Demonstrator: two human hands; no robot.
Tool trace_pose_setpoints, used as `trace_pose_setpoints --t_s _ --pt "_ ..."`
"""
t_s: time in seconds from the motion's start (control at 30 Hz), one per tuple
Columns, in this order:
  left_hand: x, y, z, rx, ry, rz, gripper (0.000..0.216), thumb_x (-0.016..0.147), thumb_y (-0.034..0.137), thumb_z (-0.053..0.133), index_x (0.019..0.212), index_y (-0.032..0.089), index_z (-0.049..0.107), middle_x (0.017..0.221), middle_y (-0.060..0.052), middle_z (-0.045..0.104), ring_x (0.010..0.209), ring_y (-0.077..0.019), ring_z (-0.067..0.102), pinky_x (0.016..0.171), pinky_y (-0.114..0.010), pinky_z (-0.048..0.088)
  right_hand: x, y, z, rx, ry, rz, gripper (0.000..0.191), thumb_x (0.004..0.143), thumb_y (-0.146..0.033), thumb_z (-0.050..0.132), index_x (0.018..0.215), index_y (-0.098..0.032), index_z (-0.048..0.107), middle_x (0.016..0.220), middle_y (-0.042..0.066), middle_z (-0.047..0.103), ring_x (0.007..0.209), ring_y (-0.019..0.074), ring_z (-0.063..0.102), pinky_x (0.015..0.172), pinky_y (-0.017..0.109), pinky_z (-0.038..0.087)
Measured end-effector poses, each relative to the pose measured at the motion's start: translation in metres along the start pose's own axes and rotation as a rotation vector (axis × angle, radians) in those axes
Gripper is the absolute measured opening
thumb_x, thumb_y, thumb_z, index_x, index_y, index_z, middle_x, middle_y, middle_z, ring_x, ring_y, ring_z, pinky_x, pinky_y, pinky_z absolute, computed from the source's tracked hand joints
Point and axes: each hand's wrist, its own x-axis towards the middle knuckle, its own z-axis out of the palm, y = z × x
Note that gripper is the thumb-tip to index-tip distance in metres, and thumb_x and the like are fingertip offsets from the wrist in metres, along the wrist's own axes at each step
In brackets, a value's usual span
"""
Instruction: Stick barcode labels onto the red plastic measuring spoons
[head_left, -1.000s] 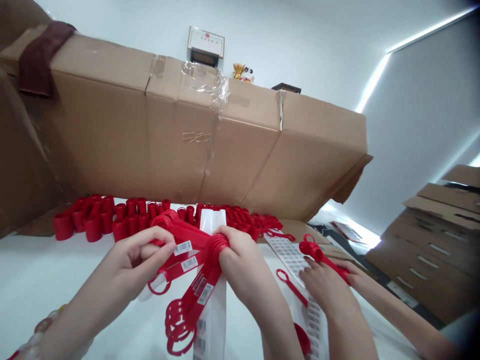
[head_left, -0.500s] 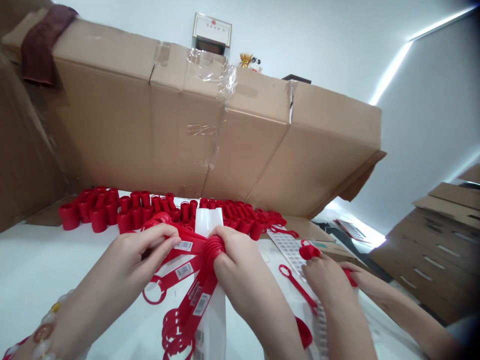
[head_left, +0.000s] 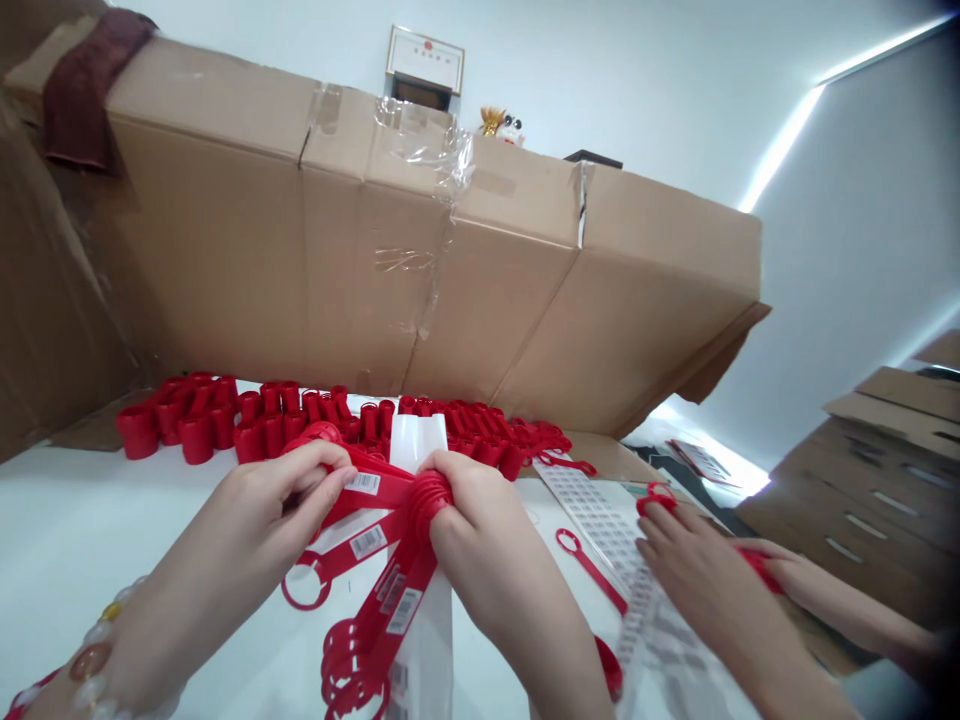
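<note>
My left hand [head_left: 292, 500], with a beaded bracelet at the wrist, is closed in a pinch on a red ring-ended strap [head_left: 386, 488] with a barcode label. My right hand [head_left: 469, 520] is wrapped round the stacked rings of several such red straps [head_left: 431, 492]. Two labelled straps fan out below, one with a single ring [head_left: 304, 582] at its left end. The lower ones end in a stack of rings [head_left: 349, 665] near the bottom edge. Behind and beneath the hands lies a white strip [head_left: 418, 440] on the white table [head_left: 247, 640].
Rows of red rolled straps [head_left: 196, 438] line the back, before a tall cardboard wall [head_left: 367, 270]. At right are label sheets [head_left: 592, 515] and a loose red strap [head_left: 592, 570]. A co-worker's hands [head_left: 686, 550] hold red straps there. Cardboard boxes [head_left: 862, 500] stand beyond.
My hands and the straps stay almost in place. The co-worker's hands have moved right with their red straps, uncovering more of the label sheets.
</note>
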Motion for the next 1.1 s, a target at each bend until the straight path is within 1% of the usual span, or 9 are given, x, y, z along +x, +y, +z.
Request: trace_pose_setpoints --t_s 0.13,0.27,0.47,0.57,0.7,0.8,0.87,0.97,1.1 --pt "0.001 -0.001 0.0 0.018 0.0 -0.004 0.032 0.098 0.059 0.043 0.101 0.031 0.058 0.069 0.006 0.054 0.061 -0.0144 0.041 0.056 -0.027 0.032 0.001 -0.001 -0.001 -0.005 0.004 0.005 0.013 0.074 -0.011 0.037 0.069 -0.021 0.044 0.069 0.0 0.058 0.061 0.0137 0.048 0.05 0.029 0.032" --pt "0.0 0.003 0.0 0.039 0.014 -0.001 0.03 0.098 0.058 0.043 0.097 0.031 0.057 0.063 0.007 0.047 0.057 -0.0135 0.038 0.053 -0.026 0.031 0.001 -0.002 -0.002 0.001 0.001 0.021 0.014 0.074 -0.011 0.036 0.071 -0.021 0.046 0.07 0.0 0.059 0.062 0.0144 0.05 0.049 0.029 0.032" --pt "0.001 0.008 0.006 0.168 0.106 0.059 0.024 0.099 0.048 0.045 0.088 0.029 0.055 0.057 0.008 0.034 0.052 -0.0129 0.034 0.05 -0.025 0.029 -0.001 -0.001 0.0 -0.005 -0.004 0.016 0.013 0.074 -0.01 0.037 0.069 -0.021 0.042 0.068 -0.001 0.055 0.061 0.0137 0.047 0.049 0.029 0.031" --pt "0.001 0.008 0.01 0.26 0.152 0.079 0.023 0.098 0.046 0.045 0.086 0.028 0.054 0.056 0.008 0.034 0.05 -0.0131 0.034 0.05 -0.024 0.03 -0.001 0.001 0.001 0.041 -0.012 -0.007 0.012 0.074 -0.01 0.037 0.069 -0.021 0.039 0.067 -0.001 0.052 0.061 0.013 0.044 0.05 0.028 0.03" --pt "-0.002 0.011 0.011 0.313 0.197 0.059 0.023 0.097 0.046 0.045 0.083 0.028 0.052 0.055 0.008 0.038 0.048 -0.0136 0.041 0.048 -0.024 0.03 0.001 0.006 0.002 0.122 -0.029 -0.054 0.012 0.08 -0.015 0.038 0.069 -0.021 0.04 0.069 -0.002 0.052 0.062 0.0129 0.043 0.051 0.027 0.032" --pt "-0.004 0.013 0.014 0.319 0.228 0.026 0.025 0.095 0.054 0.048 0.088 0.03 0.05 0.055 0.008 0.039 0.046 -0.0143 0.043 0.045 -0.024 0.029 0.004 0.006 0.004 0.145 -0.037 -0.067 0.013 0.082 -0.017 0.038 0.069 -0.021 0.042 0.069 -0.001 0.053 0.063 0.0131 0.044 0.052 0.028 0.032" --pt "-0.003 0.013 0.016 0.325 0.247 0.018 0.029 0.092 0.057 0.051 0.091 0.029 0.046 0.057 0.009 0.04 0.046 -0.0148 0.044 0.045 -0.024 0.03 0.006 0.005 0.006 0.141 -0.036 -0.071 0.013 0.081 -0.015 0.038 0.07 -0.021 0.044 0.07 -0.001 0.054 0.063 0.0133 0.045 0.052 0.028 0.031" --pt "0.0 0.014 0.018 0.257 0.21 -0.02 0.034 0.09 0.059 0.055 0.097 0.029 0.04 0.059 0.011 0.04 0.048 -0.0152 0.047 0.047 -0.023 0.032 0.007 0.003 0.007 0.124 -0.033 -0.077 0.012 0.078 -0.014 0.039 0.07 -0.02 0.044 0.069 -0.001 0.054 0.063 0.0131 0.045 0.052 0.028 0.03" --pt "0.001 0.014 0.013 0.148 0.201 -0.047 0.053 0.085 0.063 0.06 0.121 0.032 0.037 0.056 0.013 0.037 0.048 -0.0158 0.047 0.049 -0.023 0.032 0.006 0.006 0.005 0.165 -0.02 -0.079 0.013 0.079 -0.014 0.038 0.07 -0.02 0.044 0.069 -0.001 0.054 0.063 0.0129 0.044 0.052 0.027 0.031"
